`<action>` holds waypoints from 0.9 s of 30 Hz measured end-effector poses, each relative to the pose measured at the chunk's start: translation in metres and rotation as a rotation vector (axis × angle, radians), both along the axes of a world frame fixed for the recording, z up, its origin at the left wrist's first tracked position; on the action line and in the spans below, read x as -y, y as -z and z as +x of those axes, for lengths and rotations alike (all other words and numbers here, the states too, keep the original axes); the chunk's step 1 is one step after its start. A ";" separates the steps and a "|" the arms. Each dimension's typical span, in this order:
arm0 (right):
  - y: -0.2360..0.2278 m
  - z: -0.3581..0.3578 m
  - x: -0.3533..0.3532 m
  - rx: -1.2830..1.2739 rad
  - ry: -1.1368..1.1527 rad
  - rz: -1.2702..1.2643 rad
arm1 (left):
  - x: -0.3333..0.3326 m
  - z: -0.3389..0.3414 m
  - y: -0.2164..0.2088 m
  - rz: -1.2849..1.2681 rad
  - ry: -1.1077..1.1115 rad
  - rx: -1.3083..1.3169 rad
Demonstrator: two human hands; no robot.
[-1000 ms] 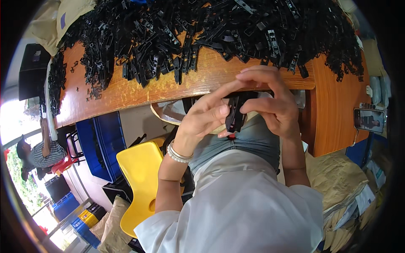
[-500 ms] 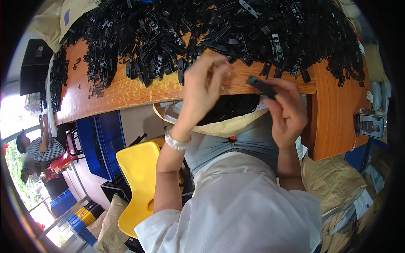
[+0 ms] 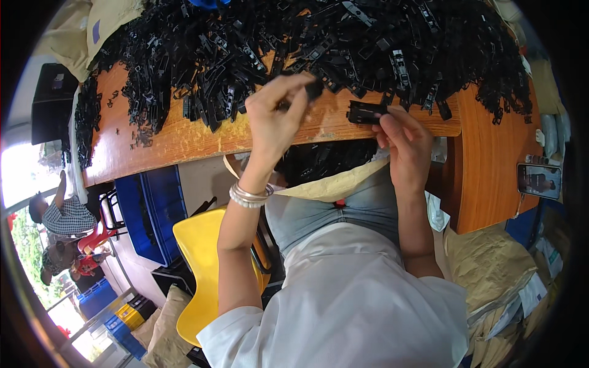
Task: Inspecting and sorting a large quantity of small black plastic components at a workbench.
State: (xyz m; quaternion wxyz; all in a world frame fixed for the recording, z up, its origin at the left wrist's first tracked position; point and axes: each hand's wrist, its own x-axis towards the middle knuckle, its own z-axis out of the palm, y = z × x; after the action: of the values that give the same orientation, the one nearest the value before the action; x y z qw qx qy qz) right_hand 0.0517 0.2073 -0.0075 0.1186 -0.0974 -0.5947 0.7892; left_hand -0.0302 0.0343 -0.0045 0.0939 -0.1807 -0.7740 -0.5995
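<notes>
My right hand (image 3: 406, 144) pinches a black plastic part (image 3: 364, 113), long and box-like with an open slotted side, just above the table's front edge. To its left, my left hand (image 3: 269, 116), with bracelets at the wrist, has thumb and forefinger closed on a small dark piece (image 3: 314, 91), blurred by motion. That piece is apart from the part in my right hand. Beyond both hands spreads a large heap of black plastic parts (image 3: 331, 46) on the wooden table (image 3: 202, 136). In my lap, an open pale sack (image 3: 334, 184) holds more black parts.
A phone (image 3: 538, 181) stands on the table's right side. To my left are a yellow chair (image 3: 199, 245) and blue crates (image 3: 147, 214). Brown sacks (image 3: 488, 257) lie at the lower right. Other people (image 3: 64, 214) are at the far left.
My left hand has moved slightly left and now shows a dark piece at its fingertips. My right hand has shifted slightly left, turning the black part from slanted to nearly level, its slotted side showing.
</notes>
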 end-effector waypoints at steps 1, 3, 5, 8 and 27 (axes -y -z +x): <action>-0.001 -0.001 0.002 0.053 -0.036 -0.138 | 0.000 0.007 0.001 -0.003 0.000 0.002; -0.005 -0.003 0.006 0.059 -0.061 -0.136 | 0.001 0.016 0.003 0.250 0.158 0.207; -0.006 -0.003 0.009 0.062 -0.087 -0.133 | 0.001 0.020 0.003 0.267 0.172 0.197; -0.008 -0.002 0.011 0.075 -0.082 -0.144 | 0.004 0.022 0.005 0.093 0.144 0.084; -0.017 0.002 0.024 -0.015 -0.072 0.110 | -0.010 0.044 -0.014 0.448 0.355 0.549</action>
State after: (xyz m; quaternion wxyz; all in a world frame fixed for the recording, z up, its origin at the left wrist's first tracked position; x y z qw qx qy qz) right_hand 0.0534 0.1829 0.0095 0.0999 -0.0632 -0.6394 0.7597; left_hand 0.0136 0.0442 0.0094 -0.1843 -0.1196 -0.5770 -0.7866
